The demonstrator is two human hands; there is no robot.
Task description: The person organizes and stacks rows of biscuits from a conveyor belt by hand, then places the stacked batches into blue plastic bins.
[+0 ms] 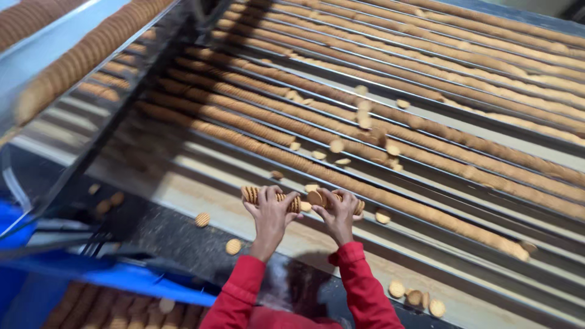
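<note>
At the far left a slanted metal chute carries a packed row of round biscuits, blurred in this view. Below it, on the dark speckled ledge along the conveyor's near edge, two loose biscuits lie flat, well apart from the hands.

The left hand, in a red sleeve, is closed around a short stack of biscuits standing on edge, fingers curled over the top of it, just above the conveyor's nearest lane. Just beside it, the right hand grips the other end of the same line of biscuits, its fingers wrapped over them, with one flat biscuit showing face-up between the two hands.

Beyond the hands, the conveyor runs in metal-divided lanes, each filled with a long row of biscuits on edge. Scattered biscuits lie flat across the middle lanes. Toward the near right corner, a few more stray biscuits rest on the pale belt.
</note>
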